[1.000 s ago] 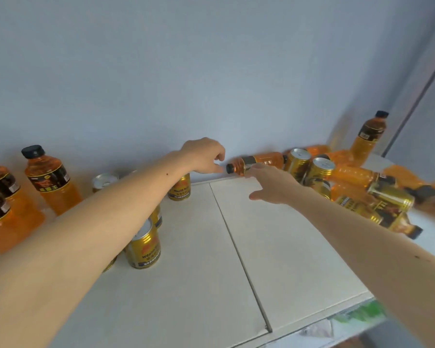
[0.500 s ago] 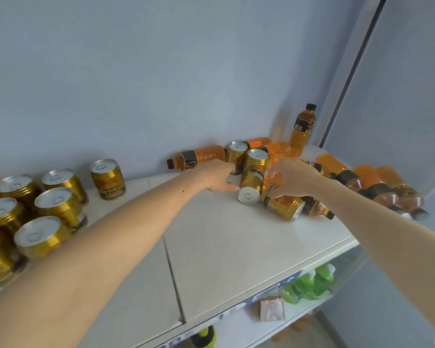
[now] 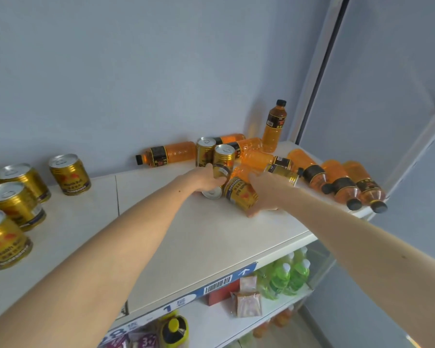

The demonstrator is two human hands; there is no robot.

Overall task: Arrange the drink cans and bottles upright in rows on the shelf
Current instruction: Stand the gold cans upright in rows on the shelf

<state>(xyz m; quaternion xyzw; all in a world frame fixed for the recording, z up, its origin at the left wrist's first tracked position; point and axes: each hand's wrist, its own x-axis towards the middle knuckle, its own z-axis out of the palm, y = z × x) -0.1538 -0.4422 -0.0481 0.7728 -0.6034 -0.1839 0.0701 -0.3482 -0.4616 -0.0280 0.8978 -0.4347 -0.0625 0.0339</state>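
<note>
At the centre of the frame, the left hand (image 3: 203,177) grips a tipped gold can (image 3: 217,180) lying on the white shelf (image 3: 206,237), while the right hand (image 3: 266,190) curls round another fallen gold can (image 3: 240,193) just beside it. Behind them two gold cans (image 3: 205,151) stand upright among orange bottles (image 3: 342,182) lying on their sides at centre right, and one bottle (image 3: 274,126) stands against the wall. Upright gold cans (image 3: 69,174) stand in rows at the left edge.

A shop: the white laminate shelf (image 3: 211,247) carries a blue barcode price strip (image 3: 216,285) along its front edge, with green plastic bottles (image 3: 286,277) stocked below at lower right.
</note>
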